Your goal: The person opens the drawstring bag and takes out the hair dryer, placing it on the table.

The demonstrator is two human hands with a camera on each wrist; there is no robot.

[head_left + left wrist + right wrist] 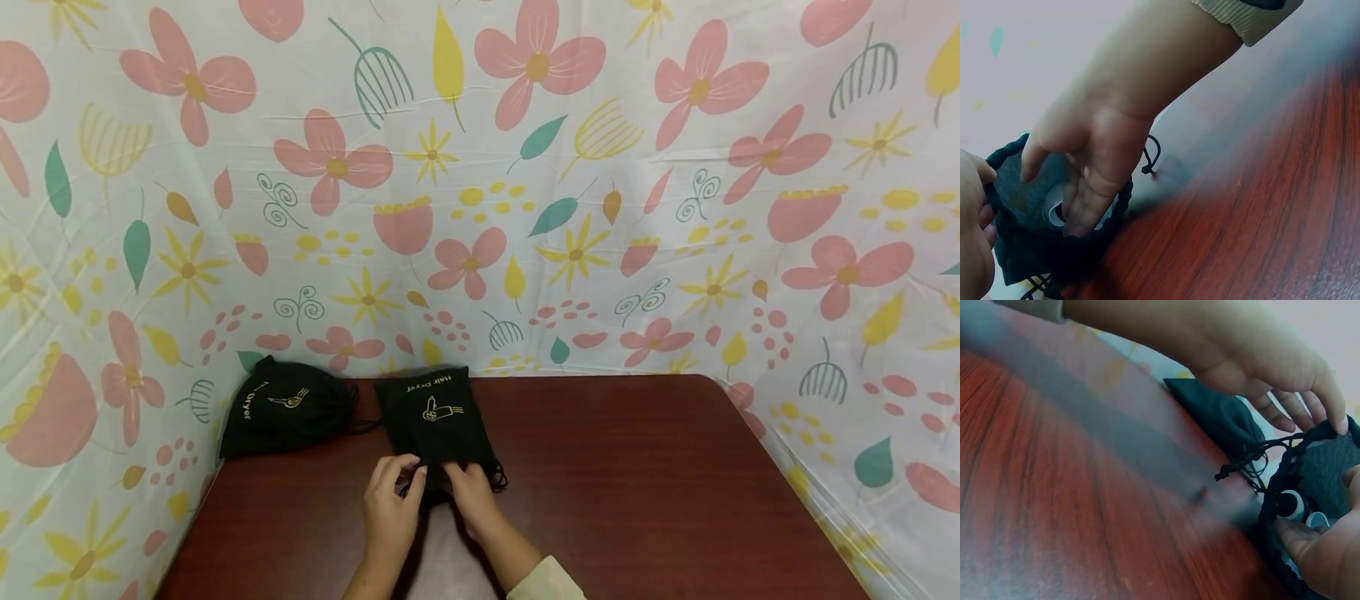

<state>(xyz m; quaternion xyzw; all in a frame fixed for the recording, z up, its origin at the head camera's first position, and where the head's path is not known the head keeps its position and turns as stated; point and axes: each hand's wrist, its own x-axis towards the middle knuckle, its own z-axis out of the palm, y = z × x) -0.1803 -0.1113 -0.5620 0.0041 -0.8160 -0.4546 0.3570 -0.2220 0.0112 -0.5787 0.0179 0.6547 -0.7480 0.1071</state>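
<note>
The left hand (389,505) is pinching the Hair Dryer drawstring bag (441,435) at its seven o'clock, likely spreading it for the right hand (474,502), reaching inside, grip unclear.

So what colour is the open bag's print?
The print is golden yellow, clearest in the head view.

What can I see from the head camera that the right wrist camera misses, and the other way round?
Only the head view shows the yellow "Hair Dryer" lettering on the bag being handled, and the dryer drawings on both bags.

Only the right wrist view shows inside that bag's open mouth: white-rimmed round things, too hidden to identify.

Both show the left hand, the right hand, the second black bag, the reddish-brown table and the patterned cloth.
</note>
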